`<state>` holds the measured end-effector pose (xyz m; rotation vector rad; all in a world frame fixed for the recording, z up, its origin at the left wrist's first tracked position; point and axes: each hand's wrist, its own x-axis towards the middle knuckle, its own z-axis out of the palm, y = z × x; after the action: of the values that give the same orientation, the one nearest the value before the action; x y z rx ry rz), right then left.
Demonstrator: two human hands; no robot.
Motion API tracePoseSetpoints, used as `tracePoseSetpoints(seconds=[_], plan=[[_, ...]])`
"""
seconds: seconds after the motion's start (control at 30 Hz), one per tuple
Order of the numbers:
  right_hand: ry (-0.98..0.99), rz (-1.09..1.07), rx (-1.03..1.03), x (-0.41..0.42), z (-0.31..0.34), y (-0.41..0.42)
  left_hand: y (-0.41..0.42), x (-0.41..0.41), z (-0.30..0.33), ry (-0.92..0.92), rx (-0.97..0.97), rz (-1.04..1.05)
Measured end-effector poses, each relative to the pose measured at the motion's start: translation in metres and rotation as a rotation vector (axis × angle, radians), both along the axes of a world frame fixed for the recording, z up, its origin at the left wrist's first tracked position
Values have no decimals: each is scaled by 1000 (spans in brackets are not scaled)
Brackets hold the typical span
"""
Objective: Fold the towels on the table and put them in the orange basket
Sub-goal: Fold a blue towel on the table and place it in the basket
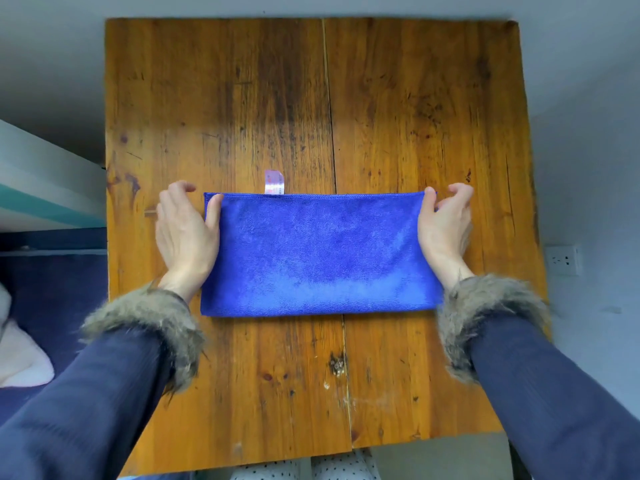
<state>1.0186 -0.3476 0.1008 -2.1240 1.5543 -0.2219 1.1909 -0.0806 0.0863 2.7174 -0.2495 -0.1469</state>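
Note:
A blue towel (318,254) lies flat on the wooden table (311,98), folded into a wide rectangle, with a small white label (274,182) sticking out past its far edge. My left hand (185,233) rests at the towel's left end, thumb pinching the far left corner. My right hand (445,223) is at the right end, thumb and fingers pinching the far right corner. The orange basket is not in view.
The table fills most of the view, with a seam running down its middle. A white wall socket (564,260) sits to the right. On the left are a dark blue surface and a white cloth (20,355).

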Motion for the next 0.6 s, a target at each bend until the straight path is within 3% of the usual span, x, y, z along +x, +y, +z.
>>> tracePoseSetpoints(seconds=[0.13,0.2,0.3,0.5,0.6], plan=[[4,300,-320,-11,-6,30,-6,-38,-1,-197,70,-375],[1,549,-362,-9,-17,56,-19,-62,-10,-184,125,-566],[52,796,-396,-9,-38,83,-33,-83,-25,-114,172,-660],[144,674,-330,-44,-56,50,5,-66,-34,-80,276,-657],[195,592,-276,-52,-50,39,31,-49,-32,-16,220,-557]])
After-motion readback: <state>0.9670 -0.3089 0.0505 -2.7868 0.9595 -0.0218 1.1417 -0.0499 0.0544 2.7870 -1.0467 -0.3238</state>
